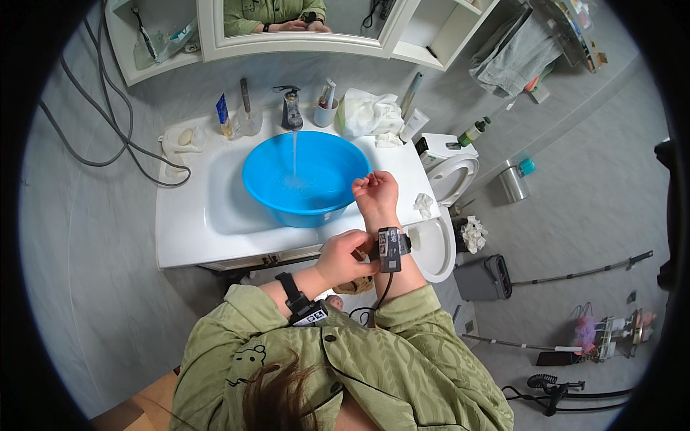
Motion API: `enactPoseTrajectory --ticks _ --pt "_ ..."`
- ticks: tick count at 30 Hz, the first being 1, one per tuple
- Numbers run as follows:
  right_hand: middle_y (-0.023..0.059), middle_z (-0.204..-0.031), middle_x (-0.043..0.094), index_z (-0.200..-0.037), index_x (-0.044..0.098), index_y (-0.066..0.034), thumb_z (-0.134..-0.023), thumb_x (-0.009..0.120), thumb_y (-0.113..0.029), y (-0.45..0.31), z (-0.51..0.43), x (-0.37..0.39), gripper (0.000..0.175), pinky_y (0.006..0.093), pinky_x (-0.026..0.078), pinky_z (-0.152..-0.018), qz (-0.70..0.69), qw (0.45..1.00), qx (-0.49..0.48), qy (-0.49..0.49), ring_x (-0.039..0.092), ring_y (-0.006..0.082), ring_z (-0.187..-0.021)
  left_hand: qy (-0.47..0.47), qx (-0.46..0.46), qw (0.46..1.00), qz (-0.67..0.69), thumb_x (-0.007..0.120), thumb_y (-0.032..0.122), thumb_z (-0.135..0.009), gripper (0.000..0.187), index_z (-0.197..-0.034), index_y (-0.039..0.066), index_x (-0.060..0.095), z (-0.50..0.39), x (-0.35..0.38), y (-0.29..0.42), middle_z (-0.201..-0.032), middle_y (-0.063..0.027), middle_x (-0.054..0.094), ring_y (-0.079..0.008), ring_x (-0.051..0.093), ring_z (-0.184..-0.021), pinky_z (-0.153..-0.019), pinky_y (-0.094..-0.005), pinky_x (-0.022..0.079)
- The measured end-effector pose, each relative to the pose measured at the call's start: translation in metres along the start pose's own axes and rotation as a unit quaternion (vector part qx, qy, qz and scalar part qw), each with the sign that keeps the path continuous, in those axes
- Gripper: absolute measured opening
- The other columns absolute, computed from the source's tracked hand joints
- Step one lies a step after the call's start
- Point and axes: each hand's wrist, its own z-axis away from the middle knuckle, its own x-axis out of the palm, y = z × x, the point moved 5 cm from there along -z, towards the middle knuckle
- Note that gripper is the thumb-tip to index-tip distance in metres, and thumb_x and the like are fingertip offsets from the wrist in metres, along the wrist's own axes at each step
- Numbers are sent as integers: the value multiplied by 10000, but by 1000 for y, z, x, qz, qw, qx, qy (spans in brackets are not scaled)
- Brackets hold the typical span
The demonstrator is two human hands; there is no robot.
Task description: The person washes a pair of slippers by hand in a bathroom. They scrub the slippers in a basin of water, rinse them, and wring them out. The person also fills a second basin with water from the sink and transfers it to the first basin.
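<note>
My left hand [345, 258] pinches the strap side of a black sensor module [390, 250] worn on my right wrist. A cable hangs from that module toward my lap. My right hand [377, 195] is turned palm up, its fingers curled in with nothing seen in them, close to the right rim of a blue plastic basin [269, 202]. The basin stands in the white washbasin [226, 215]. Water runs into it from a dark metal faucet [291, 110], and shallow water shows at the bottom. A second black module [307, 312] is strapped to my left forearm.
Along the counter's back are a soap dish [183, 139], a blue-capped tube [222, 116], a cup with toothbrushes [326, 112] and a tissue pack [369, 113]. Crumpled tissue [423, 204] lies at the right edge. An open toilet [431, 248] stands beside the counter; a mirror cabinet [302, 46] projects above.
</note>
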Motion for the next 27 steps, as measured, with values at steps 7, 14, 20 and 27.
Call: enactPoseTrajectory --ticks 7,14,20,27 --pt "93 -785 491 -779 463 -39 -808 512 -39 5 10 4 57 330 407 -629 -177 978 95 49 436 190 -659 -144 -163 893 394 841 171 -774 729 -1309 43 363 4 8 -39 -1247 -100 556 -246 572 -1176 -987 -391 483" --pt "74 -749 481 -759 475 -51 -813 541 -57 7 5 -3 85 335 406 -621 -101 995 -23 2 437 185 -639 -131 -216 860 443 878 370 -713 807 -1331 60 460 8 32 -19 -1164 -20 613 -127 600 -959 -698 -254 477" --pt "69 -717 466 -730 459 -41 -819 516 -52 3 10 4 107 342 402 -647 -32 996 -84 -24 429 208 -659 -173 -230 882 373 886 360 -704 768 -1290 41 506 8 22 -24 -1133 -25 639 -147 611 -1016 -818 -294 511" --pt "63 -689 481 -727 466 -67 -819 509 -52 13 6 0 103 347 405 -599 -120 989 76 43 442 186 -610 -94 218 938 -251 823 312 -691 783 -1328 11 483 -6 -54 12 -1342 -150 551 -339 503 -1272 -1096 -462 363"
